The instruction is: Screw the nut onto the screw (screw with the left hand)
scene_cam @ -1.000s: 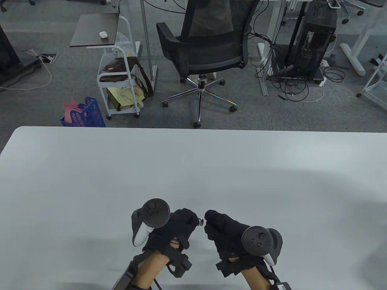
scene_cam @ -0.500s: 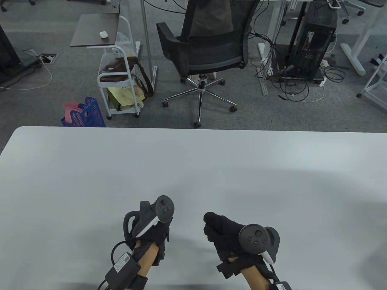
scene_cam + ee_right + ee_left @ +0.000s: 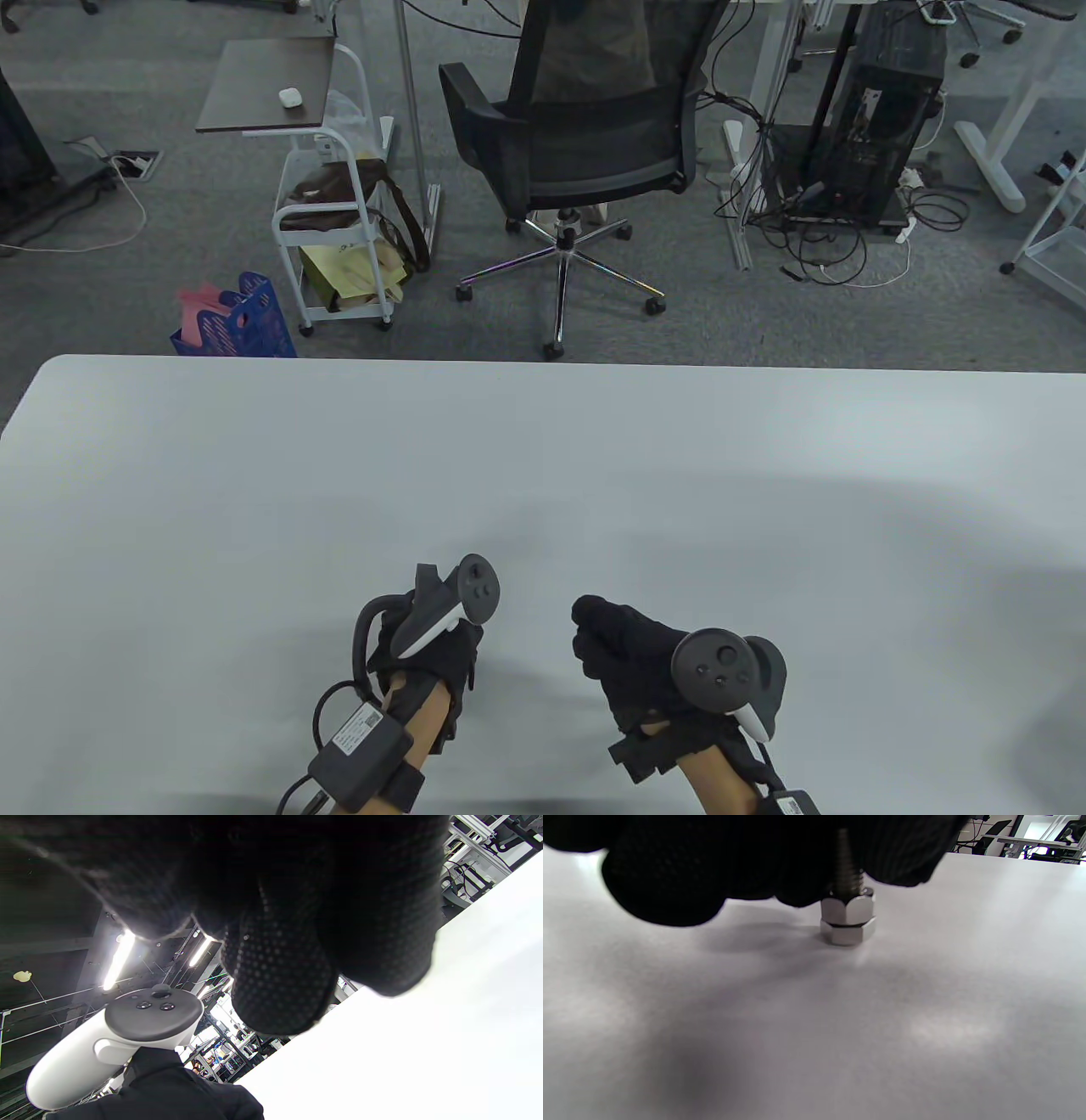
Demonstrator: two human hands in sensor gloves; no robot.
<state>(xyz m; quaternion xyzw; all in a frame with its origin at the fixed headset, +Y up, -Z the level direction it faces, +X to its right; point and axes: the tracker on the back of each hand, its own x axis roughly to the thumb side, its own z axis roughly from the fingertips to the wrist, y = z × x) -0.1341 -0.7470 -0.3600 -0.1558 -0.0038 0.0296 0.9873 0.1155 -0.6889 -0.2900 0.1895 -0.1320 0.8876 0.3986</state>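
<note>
My left hand (image 3: pixel 437 658) is turned palm down near the table's front edge, its fingers hidden under the tracker in the table view. In the left wrist view its fingertips (image 3: pixel 882 866) pinch the threaded shaft of the screw (image 3: pixel 846 878), which stands upright. The silver hex nut (image 3: pixel 846 909) sits on the thread just above the screw's hex head (image 3: pixel 847 934), which rests on the white table (image 3: pixel 925 1005). My right hand (image 3: pixel 615 641) is curled into a loose fist to the right, apart from the screw. Nothing shows in its fingers (image 3: pixel 280 984).
The white table (image 3: pixel 543 475) stretches bare ahead of both hands. Beyond its far edge stand an office chair (image 3: pixel 585 144), a white cart (image 3: pixel 339 238) and a blue basket (image 3: pixel 242 318).
The hands had met over the screw. My left hand has since pulled left, rolled palm down and brought the screw down onto the table. The right hand has barely moved.
</note>
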